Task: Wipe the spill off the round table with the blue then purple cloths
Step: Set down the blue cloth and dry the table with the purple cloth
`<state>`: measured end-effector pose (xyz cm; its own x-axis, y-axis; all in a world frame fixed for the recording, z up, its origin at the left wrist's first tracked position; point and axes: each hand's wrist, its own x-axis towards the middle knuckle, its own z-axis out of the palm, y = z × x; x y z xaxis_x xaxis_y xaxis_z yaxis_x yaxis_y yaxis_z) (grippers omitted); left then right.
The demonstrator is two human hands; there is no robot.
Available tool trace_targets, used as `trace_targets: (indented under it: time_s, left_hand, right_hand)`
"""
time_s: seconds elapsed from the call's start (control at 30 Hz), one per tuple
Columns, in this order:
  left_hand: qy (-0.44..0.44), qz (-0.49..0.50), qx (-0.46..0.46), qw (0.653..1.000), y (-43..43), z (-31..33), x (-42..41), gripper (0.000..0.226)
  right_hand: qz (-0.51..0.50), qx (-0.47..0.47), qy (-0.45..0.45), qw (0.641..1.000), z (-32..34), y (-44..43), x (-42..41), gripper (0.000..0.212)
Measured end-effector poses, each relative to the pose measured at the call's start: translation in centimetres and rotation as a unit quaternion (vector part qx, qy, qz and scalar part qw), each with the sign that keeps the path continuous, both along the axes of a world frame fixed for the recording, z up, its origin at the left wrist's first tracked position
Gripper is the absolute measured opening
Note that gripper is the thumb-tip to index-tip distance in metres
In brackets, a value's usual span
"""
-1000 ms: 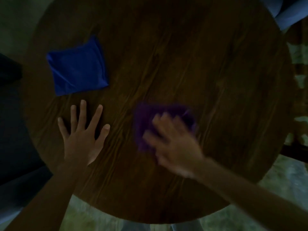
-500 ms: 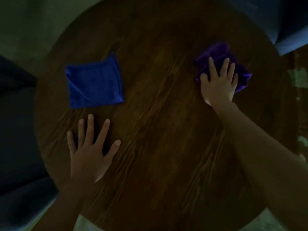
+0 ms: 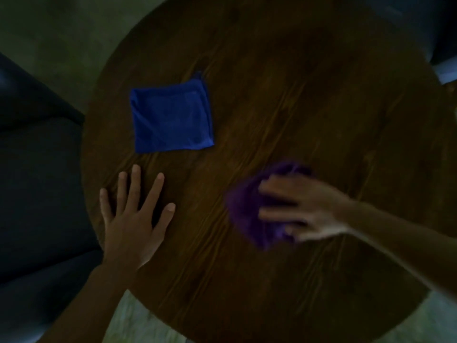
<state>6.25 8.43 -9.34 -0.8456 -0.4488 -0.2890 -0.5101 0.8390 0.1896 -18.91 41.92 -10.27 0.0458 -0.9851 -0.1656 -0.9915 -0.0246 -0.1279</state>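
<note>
The round wooden table [image 3: 296, 82] fills most of the dim view. A folded blue cloth [image 3: 171, 117] lies flat on its left part, untouched. My left hand [image 3: 134, 219] rests flat on the wood just below the blue cloth, fingers spread, holding nothing. My right hand [image 3: 300, 207], blurred by motion, presses down on the crumpled purple cloth [image 3: 249, 214] near the table's middle, fingers pointing left. No spill is visible in the low light.
A dark blue seat [image 3: 37, 169] stands against the table's left edge. Another pale blue seat [image 3: 442, 45] shows at the top right. Light floor [image 3: 138, 323] shows below the near rim.
My right hand has swept the purple cloth from the far right of the table back toward the middle and nearer me. The left hand and blue cloth have kept their places on the table.
</note>
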Motion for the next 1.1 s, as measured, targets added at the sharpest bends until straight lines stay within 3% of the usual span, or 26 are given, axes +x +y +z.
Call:
trace_targets:
  time_s: [0.07,0.13,0.2,0.23,0.27,0.5,0.67,0.8,1.1]
  left_hand:
    - [0.009,-0.011,-0.004,1.0,-0.4,-0.1,0.4,0.07]
    - [0.022,-0.015,-0.007,1.0,-0.6,-0.1,0.8,0.069]
    - [0.022,-0.008,-0.018,1.0,-1.0,-0.2,1.1,0.067]
    - [0.021,-0.001,-0.022,1.0,-1.1,-0.2,1.3,0.066]
    - [0.025,0.01,-0.023,0.999,-1.5,-0.2,1.5,0.066]
    - [0.013,0.031,-0.013,0.999,-5.0,-0.1,4.1,0.064]
    - [0.006,0.019,0.001,1.0,-5.3,0.2,5.7,0.063]
    - [-0.006,0.015,0.0,1.0,-4.4,0.5,6.6,0.062]
    - [-0.045,0.053,0.014,0.998,-0.7,2.1,8.2,0.061]
  right_hand:
    - [-0.269,-0.006,0.029,0.963,-0.2,-0.4,-4.0,0.066]
    - [-0.526,-0.006,0.018,0.851,0.2,-2.6,-4.6,0.067]
    - [-0.648,0.017,0.002,0.762,0.3,-6.7,-2.4,0.066]
    - [-0.665,0.021,0.001,0.746,0.5,-8.4,-0.7,0.064]
    - [-0.658,0.014,0.006,0.753,0.7,-10.1,1.3,0.064]
    - [-0.436,0.027,-0.015,0.899,0.9,-15.8,13.7,0.065]
    - [-0.191,0.01,-0.035,0.981,1.0,-16.9,16.2,0.065]
    - [-0.055,0.028,-0.038,0.997,1.1,-17.2,15.8,0.066]
    - [-0.107,0.024,-0.047,0.993,1.8,-16.9,16.9,0.069]
